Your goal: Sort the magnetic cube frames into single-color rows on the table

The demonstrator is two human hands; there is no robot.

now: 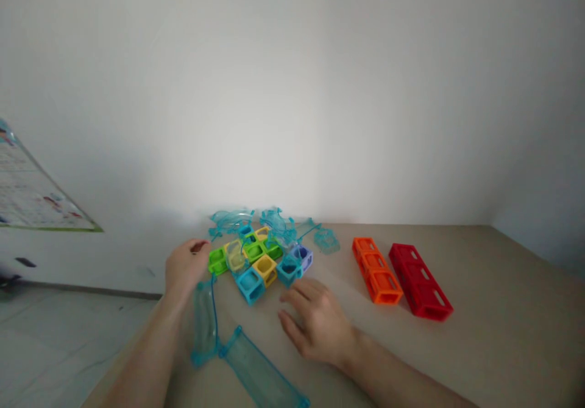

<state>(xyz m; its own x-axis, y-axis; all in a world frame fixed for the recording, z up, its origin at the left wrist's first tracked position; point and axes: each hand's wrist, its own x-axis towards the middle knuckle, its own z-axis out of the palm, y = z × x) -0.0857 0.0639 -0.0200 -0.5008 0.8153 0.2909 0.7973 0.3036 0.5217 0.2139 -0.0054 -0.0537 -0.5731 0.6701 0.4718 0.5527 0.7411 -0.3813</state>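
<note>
My left hand (pixel 186 265) is at the left edge of a pile of cube blocks, its fingers curled beside a green block (pixel 218 262). Whether it grips that block is hidden. Below its wrist lies a blurred clear blue slide-like piece (pixel 204 318), and a second such piece (pixel 262 368) is angled toward the front edge. My right hand (pixel 317 323) hovers low over the table, holding nothing, thumb and fingers bent and apart. Nearest its fingertips are a blue block (pixel 289 271) and a purple block (pixel 303 257). A yellow block (pixel 265 268) and another blue block (pixel 250 284) sit between the hands.
Right of the pile stand a joined orange row of blocks (pixel 375 271) and a red row (pixel 419 281). Curved clear blue pieces (pixel 278 224) are heaped against the white wall (pixel 292 103). The table's left side drops to a tiled floor (pixel 68 335).
</note>
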